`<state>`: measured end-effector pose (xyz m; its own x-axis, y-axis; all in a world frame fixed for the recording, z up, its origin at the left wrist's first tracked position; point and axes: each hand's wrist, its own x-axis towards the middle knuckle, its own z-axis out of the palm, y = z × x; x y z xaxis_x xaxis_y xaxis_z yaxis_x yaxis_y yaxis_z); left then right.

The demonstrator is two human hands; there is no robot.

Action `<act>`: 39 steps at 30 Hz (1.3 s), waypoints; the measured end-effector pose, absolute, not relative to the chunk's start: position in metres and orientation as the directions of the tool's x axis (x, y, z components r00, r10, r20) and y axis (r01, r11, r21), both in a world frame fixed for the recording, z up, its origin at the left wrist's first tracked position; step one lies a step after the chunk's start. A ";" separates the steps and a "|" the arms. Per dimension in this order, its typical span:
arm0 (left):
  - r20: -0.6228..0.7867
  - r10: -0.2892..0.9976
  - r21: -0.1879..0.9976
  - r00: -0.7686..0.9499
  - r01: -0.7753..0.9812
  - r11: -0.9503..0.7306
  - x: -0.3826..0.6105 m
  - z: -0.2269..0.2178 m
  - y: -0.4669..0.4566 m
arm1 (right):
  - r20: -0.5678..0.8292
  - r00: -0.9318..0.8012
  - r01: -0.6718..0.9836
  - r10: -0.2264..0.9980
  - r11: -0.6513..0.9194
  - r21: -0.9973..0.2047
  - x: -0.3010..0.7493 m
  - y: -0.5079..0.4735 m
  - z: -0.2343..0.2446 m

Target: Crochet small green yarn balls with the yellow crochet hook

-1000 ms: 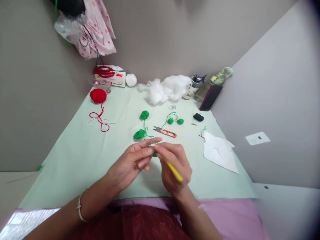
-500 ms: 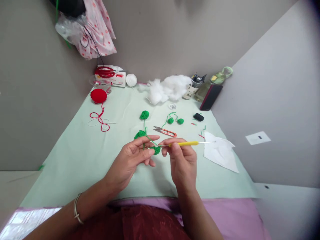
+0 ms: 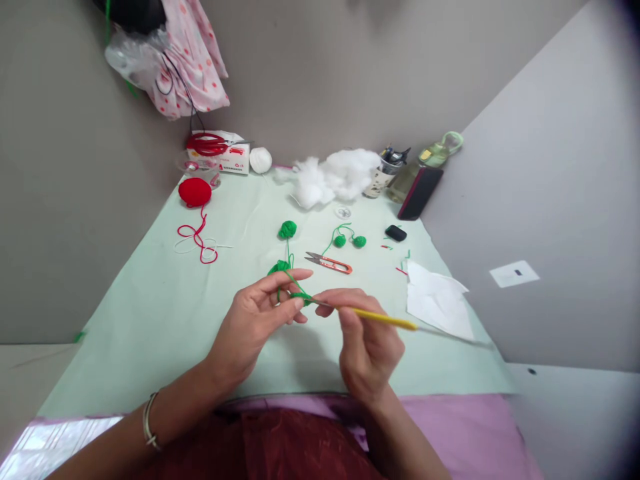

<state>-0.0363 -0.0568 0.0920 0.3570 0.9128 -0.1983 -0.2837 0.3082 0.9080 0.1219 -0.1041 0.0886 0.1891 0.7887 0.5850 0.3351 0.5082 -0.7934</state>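
Observation:
Between thumb and fingers, my left hand [image 3: 263,313] pinches a small green crochet piece [image 3: 301,297], mostly hidden by the fingers. Green yarn runs over my raised index finger down to the piece. My right hand [image 3: 370,340] grips a crochet hook [image 3: 385,318] by its yellow handle, the tip at the green piece and the other end slanting down to the right. Just beyond my left fingers lies a clump of green yarn [image 3: 280,267], and a strand links it to a green yarn ball [image 3: 287,230]. Orange thread snips [image 3: 330,263] rest past my hands.
Two small green balls [image 3: 350,241] with tails lie behind the snips. White stuffing [image 3: 337,177], a pen cup [image 3: 379,179] and a leaning phone [image 3: 421,193] stand at the back. Red yarn [image 3: 195,192] sits at left; white paper [image 3: 437,300] lies at right.
My right hand has turned the hook, so its rear end has swung down from nearly level. The green piece has shifted slightly left and sits more hidden in my left fingers.

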 end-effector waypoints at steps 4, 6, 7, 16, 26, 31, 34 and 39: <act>-0.184 0.900 0.898 0.394 -0.304 0.317 -0.037 0.094 -0.055 | 0.456 0.254 0.188 0.853 0.419 -0.888 0.123 -0.101 0.091; -0.159 0.913 0.908 0.376 -0.307 0.285 -0.036 0.096 -0.055 | 0.467 0.240 0.200 0.851 0.428 -0.881 0.123 -0.100 0.092; -0.151 0.918 0.915 0.367 -0.299 0.270 -0.036 0.097 -0.055 | 0.480 0.228 0.221 0.847 0.435 -0.873 0.123 -0.100 0.092; -0.021 0.971 0.986 0.237 -0.157 0.060 -0.034 0.098 -0.057 | 0.650 0.111 0.402 0.752 0.565 -0.721 0.120 -0.100 0.087; -0.023 0.977 0.985 0.212 -0.163 0.059 -0.033 0.091 -0.059 | 0.771 0.088 0.503 0.630 0.640 -0.581 0.118 -0.094 0.076; -0.075 0.973 0.972 0.220 -0.200 0.120 -0.032 0.089 -0.058 | 0.761 0.053 0.512 0.646 0.637 -0.576 0.118 -0.091 0.074; -0.171 0.932 0.898 0.321 -0.338 0.281 -0.029 0.090 -0.058 | 0.794 0.024 0.686 0.607 0.568 -0.455 0.114 -0.092 0.067; -0.309 0.787 0.654 0.534 -0.482 0.583 -0.032 0.091 -0.051 | 0.801 0.098 0.641 0.591 0.578 -0.505 0.113 -0.093 0.068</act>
